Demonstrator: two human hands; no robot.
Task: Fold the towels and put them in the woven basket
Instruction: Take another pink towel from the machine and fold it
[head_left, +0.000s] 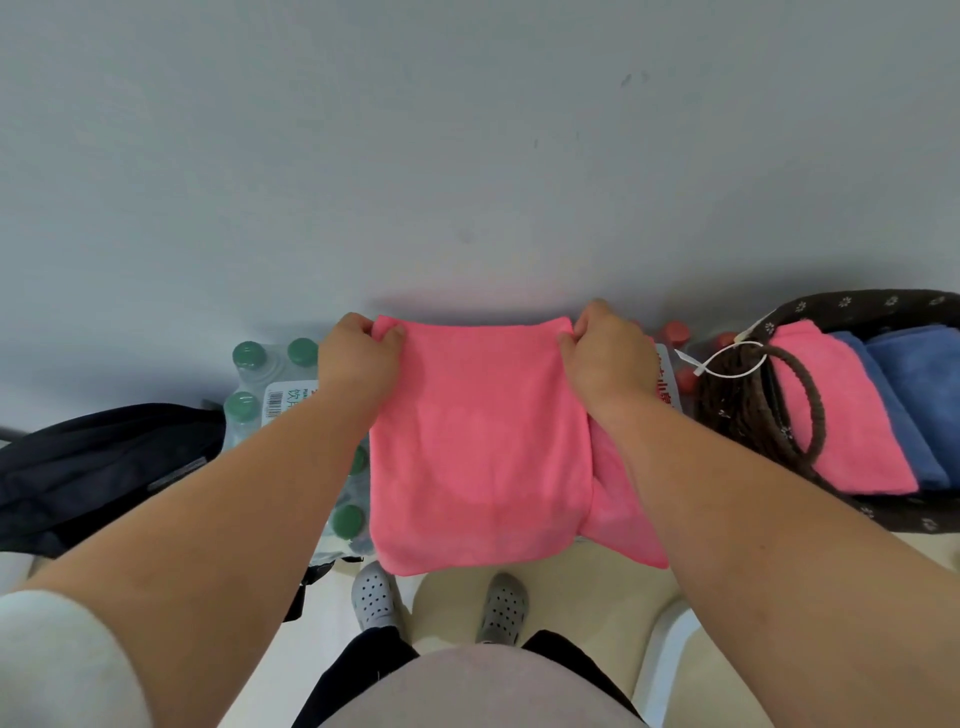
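The towel (478, 441) hung in the middle, the left hand (358, 358) gripping its top corner at ten o'clock and the right hand (602, 353) the corner at two. At three o'clock sat the basket (727, 415), with folded towels (841, 415) side by side in it. A pack of bottles (249, 395) stood behind the towel at nine o'clock, a bag (93, 467) just beyond. The shoes (374, 597) were at six, below the towel.

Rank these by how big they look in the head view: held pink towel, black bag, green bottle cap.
Held pink towel, nearest the camera
Black bag, partly hidden
Green bottle cap
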